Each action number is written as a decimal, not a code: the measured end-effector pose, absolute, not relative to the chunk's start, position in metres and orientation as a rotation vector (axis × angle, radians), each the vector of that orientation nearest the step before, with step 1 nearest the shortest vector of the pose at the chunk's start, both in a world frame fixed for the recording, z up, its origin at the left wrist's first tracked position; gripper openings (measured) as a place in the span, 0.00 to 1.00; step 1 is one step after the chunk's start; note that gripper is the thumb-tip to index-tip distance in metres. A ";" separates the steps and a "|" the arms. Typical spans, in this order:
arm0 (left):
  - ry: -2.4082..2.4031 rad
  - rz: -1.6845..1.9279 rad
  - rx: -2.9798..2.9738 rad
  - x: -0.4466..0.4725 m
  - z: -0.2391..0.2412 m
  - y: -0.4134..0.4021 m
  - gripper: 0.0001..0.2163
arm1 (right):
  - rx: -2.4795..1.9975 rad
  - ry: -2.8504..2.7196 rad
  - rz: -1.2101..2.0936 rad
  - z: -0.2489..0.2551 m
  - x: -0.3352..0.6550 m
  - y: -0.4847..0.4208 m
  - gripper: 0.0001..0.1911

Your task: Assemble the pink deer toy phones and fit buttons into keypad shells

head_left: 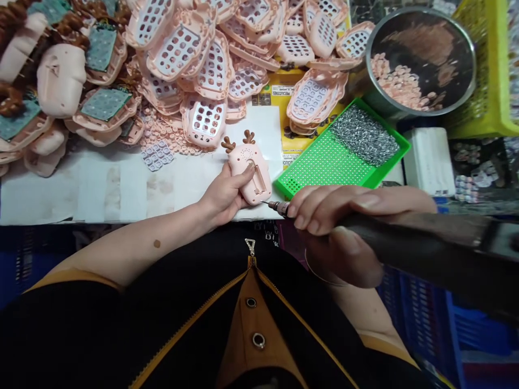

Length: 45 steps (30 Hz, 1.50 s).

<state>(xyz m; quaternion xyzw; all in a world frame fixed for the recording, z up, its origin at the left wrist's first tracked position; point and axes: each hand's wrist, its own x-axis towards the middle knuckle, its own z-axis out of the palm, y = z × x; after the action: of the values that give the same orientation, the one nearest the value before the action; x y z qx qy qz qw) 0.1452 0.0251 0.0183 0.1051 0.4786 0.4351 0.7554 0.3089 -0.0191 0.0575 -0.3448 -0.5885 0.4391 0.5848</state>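
My left hand [227, 194] is closed round a pink plastic toy phone [247, 156] with brown antlers, its back face up. The thumb lies across the back by the uncovered battery compartment. In my right hand [336, 216] is a dark power screwdriver [421, 243], gripped with the fingers wrapped round its body. Its thin bit points left and meets the lower edge of the toy, near a corner screw hole; whether a screw sits there is too small to tell. Just beyond my right hand lies a green perforated tray [312, 175] with a heap of small silver screws [365, 135] at its far end.
Pink front shells [178, 51] are piled at the back. Shells with green circuit boards [103, 102] crowd the left. Small pink rings [166, 129] and a clear button pad [157, 155] lie nearby. A metal bowl [421, 108] and yellow crate [474, 70] stand at the right.
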 end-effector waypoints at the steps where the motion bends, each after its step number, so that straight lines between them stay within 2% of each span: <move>1: 1.045 0.950 0.235 0.145 0.018 0.024 0.18 | -0.761 -1.377 1.023 0.057 0.304 -0.019 0.09; 13: 1.058 0.989 0.249 0.146 0.013 0.021 0.15 | -0.539 -1.350 1.017 0.036 0.275 -0.010 0.10; 18: 1.020 1.043 0.200 0.147 0.011 0.022 0.13 | -0.581 -1.401 1.094 0.037 0.274 -0.007 0.09; 28: 1.025 0.939 0.222 0.142 0.014 0.024 0.14 | -0.483 -1.376 1.159 0.034 0.275 -0.005 0.08; 34: 1.037 0.922 0.259 0.142 0.014 0.022 0.16 | -0.488 -1.347 1.063 0.029 0.271 0.000 0.09; 41: 0.978 1.059 0.280 0.130 0.014 0.010 0.19 | -0.688 -1.218 0.762 0.041 0.278 -0.010 0.09; 45: 0.945 1.141 0.244 0.111 0.026 0.006 0.14 | -0.996 -1.284 0.557 0.044 0.301 -0.021 0.16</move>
<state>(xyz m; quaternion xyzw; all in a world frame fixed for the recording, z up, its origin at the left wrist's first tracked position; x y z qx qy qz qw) 0.1108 0.0063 0.0260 0.1110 0.4293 0.5183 0.7313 0.3009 -0.0209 0.0438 -0.4388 -0.5660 0.2454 0.6533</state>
